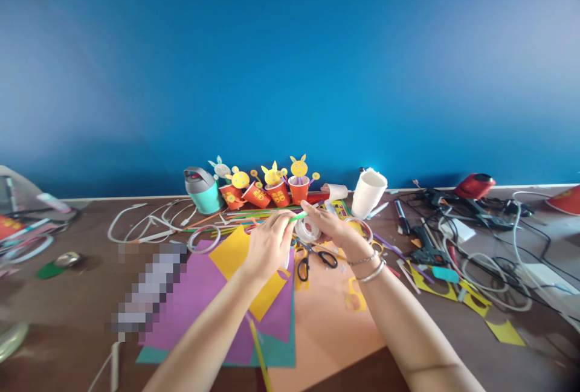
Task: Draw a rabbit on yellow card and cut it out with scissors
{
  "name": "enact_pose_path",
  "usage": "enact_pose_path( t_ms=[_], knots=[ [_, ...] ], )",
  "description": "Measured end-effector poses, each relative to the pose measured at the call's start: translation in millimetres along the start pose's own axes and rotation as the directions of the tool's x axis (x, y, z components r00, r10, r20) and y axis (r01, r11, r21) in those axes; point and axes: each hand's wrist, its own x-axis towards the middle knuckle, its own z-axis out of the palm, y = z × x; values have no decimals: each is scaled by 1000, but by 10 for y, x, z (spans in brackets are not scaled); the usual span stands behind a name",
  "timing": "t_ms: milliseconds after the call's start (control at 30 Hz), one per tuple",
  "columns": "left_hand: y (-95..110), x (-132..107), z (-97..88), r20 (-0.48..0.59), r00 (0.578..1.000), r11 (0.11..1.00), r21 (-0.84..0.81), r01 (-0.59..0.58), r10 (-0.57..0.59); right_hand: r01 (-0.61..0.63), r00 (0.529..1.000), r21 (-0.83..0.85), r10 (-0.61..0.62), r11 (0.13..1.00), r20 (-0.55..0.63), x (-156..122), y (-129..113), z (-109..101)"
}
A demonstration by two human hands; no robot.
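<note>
My left hand (270,240) is closed in a pinch on a short green stick (299,217), perhaps a straw piece; its far end points toward my right hand. My right hand (330,224) curls around a roll of clear tape (308,231), with its thumb and fingers near the green stick's end. Whether the stick touches the tape cannot be made out. Black-handled scissors (312,262) lie just below the hands on orange paper (335,331). Under my left hand are a yellow sheet (229,253) and a purple sheet (199,301).
Red paper cups (299,189) with yellow animal-face cutouts stand along the blue wall, beside a teal flask (203,192). A white cup (369,192) stands right of them. Glue guns (428,247), tangled cables (489,271) and yellow scraps (505,331) lie at right; a pixelated object (151,286) lies left.
</note>
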Motion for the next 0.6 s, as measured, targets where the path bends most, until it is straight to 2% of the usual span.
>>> enact_pose_path(
  t_ms=[100,267,467,600],
  knots=[
    [-21,4,6,18,999,997,-68,45,-44,19,1000,19,-19,1000,25,26,20,-10],
    [-24,9,-12,49,998,991,-127,44,-38,-11,1000,27,11,1000,11,71,87,-29],
    [8,6,-9,47,999,999,33,-19,17,28,1000,37,-28,999,-1,133,166,-21],
    [-36,-13,79,41,999,992,124,-26,21,-12,1000,52,13,999,-17,194,191,30]
  ],
)
